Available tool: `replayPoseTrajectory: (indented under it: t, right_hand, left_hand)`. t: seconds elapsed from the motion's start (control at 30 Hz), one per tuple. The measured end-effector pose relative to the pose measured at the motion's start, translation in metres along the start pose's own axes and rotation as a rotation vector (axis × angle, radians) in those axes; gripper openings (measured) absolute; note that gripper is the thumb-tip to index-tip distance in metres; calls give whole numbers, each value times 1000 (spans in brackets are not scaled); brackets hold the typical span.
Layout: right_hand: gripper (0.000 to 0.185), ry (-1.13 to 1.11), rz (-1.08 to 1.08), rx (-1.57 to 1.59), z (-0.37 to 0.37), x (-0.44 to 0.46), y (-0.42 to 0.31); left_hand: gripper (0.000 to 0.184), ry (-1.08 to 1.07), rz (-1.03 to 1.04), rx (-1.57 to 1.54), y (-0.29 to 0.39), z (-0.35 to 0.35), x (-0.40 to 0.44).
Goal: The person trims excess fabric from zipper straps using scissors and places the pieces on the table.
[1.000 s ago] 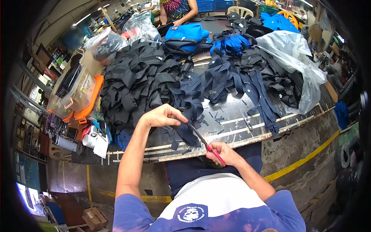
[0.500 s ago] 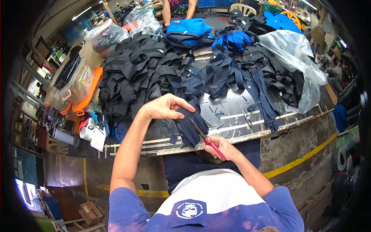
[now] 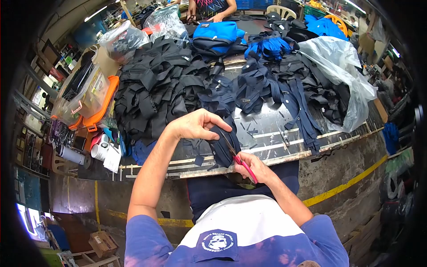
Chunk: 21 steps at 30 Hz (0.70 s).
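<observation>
My left hand pinches the upper end of a dark navy zipper strip between thumb and fingers. The strip hangs down over the front edge of the table. In my right hand is a pair of scissors with pink-red handles. Their blades point up and to the left and lie against the strip, close below my left thumb. Whether the blades are parted or closed is too small to tell. Beyond my hands lies a heap of navy zipper pieces.
A large pile of black zipper strips covers the table's left side. Small dark offcuts lie on the tabletop. Further back are a blue bag and a clear plastic sheet. A co-worker's hand rests behind the bag.
My left hand has shifted slightly right with the strip. The scissors now sit a little higher, with the blades closer over the strip. The co-worker's arms have moved at the far side.
</observation>
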State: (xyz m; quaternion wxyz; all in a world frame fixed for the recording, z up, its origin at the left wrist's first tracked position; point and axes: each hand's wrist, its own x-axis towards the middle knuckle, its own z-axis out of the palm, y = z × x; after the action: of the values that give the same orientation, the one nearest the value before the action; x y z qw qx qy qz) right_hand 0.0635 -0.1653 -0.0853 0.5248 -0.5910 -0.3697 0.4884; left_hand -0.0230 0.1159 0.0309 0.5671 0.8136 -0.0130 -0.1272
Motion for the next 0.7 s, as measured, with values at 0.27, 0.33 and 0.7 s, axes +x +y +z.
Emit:
replayPoseTrajectory:
  t: [0.27,0.33,0.7]
  right_hand:
    - [36,53,24,27,3,0,-3]
    - [37,71,45,38,4,-2,-5]
    - [36,62,-24,91,4,-1,0]
  left_hand:
    - [43,-6,21,-26,2,4,2]
    - [44,-22,30,18,2,2,2]
    - [46,-67,53,-33,6,12,3]
